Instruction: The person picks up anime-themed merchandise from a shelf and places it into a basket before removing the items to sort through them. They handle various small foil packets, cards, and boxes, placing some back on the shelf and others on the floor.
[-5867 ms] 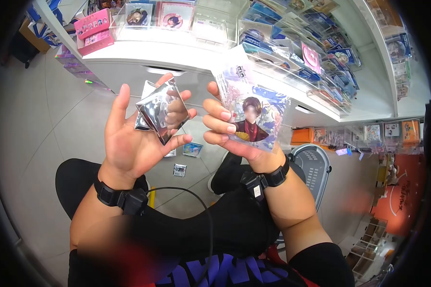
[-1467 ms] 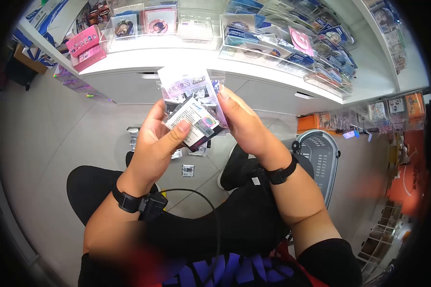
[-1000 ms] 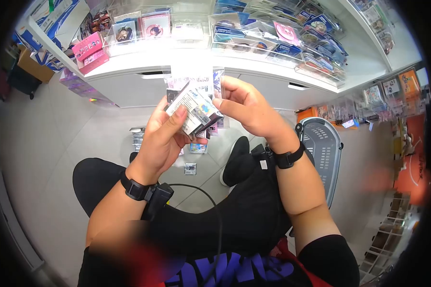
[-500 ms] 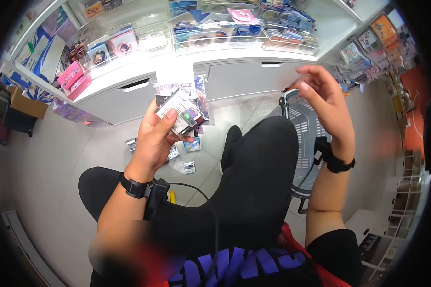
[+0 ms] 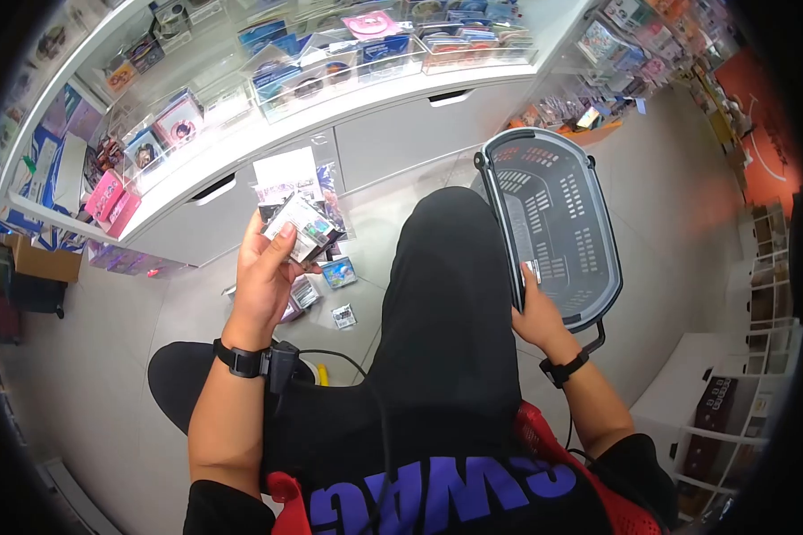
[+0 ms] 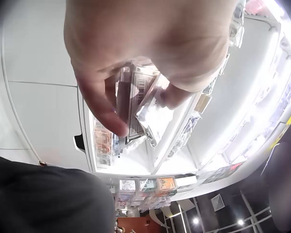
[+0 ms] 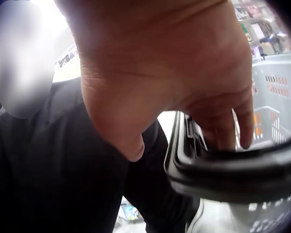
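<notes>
White-and-silver packet (image 5: 305,225) in left grip (image 5: 266,276), right grip (image 5: 538,319) at grey basket (image 5: 559,234)

Holds the white-and-silver packet in the closed left grip, well above the floor (image 5: 107,374). Presses the thumb across the front and curls the other fingers behind. Bundles with it a clear bag with a white top (image 5: 285,169) and, on the far side, a bag with a blue-purple picture (image 5: 332,192).

Reaches with the right grip over the near side of the grey basket, pointing fingers down inside the rim, thumb apart from them on the outside. Has a small pale thing (image 5: 533,271) right beside the fingertips; cannot tell whether gripped or loose.

Below the left grip, on the floor: a blue packet (image 5: 339,272), a small silver packet (image 5: 344,316) and a pile of packets (image 5: 302,296), partly hidden. Beyond, on a white shelf (image 5: 227,152): rows of packaged goods (image 5: 335,69) and a pink box (image 5: 111,203) at the left end. Wears black trousers (image 5: 451,294), a black top with purple letters (image 5: 455,490) and a dark strap on each wrist.
</notes>
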A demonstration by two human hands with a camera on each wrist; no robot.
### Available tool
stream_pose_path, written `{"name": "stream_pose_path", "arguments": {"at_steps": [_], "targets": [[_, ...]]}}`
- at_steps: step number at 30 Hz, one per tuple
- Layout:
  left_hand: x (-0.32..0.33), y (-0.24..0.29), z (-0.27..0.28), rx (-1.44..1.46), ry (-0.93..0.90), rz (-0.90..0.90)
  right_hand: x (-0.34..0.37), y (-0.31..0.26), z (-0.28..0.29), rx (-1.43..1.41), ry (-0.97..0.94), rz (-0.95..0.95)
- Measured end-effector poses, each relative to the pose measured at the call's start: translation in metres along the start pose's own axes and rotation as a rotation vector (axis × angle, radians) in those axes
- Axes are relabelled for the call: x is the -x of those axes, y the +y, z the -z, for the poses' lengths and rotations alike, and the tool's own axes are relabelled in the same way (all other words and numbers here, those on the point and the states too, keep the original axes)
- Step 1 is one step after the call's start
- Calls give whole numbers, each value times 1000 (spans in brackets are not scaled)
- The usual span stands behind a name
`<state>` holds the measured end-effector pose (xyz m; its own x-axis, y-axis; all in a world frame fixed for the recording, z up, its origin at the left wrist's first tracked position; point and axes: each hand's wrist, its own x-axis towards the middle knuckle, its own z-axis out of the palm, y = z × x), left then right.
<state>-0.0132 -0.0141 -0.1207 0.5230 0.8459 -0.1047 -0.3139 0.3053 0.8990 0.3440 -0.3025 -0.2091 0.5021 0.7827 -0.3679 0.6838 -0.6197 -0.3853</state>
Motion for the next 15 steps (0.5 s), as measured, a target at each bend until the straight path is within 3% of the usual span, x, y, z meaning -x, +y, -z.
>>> {"name": "stream_pose_path", "arguments": {"at_steps": [1, 3, 12, 15], "targets": [[1, -1, -1, 10, 3, 1, 0, 6, -12, -8, 108, 73], [1, -6, 1, 15, 4, 2, 5, 10, -11, -57, 102, 114], [6, -13, -3, -103, 84, 26, 97, 65, 1, 62, -121, 130], [2, -21, 12, -136, 100, 26, 112, 82, -7, 52, -119, 198]]}}
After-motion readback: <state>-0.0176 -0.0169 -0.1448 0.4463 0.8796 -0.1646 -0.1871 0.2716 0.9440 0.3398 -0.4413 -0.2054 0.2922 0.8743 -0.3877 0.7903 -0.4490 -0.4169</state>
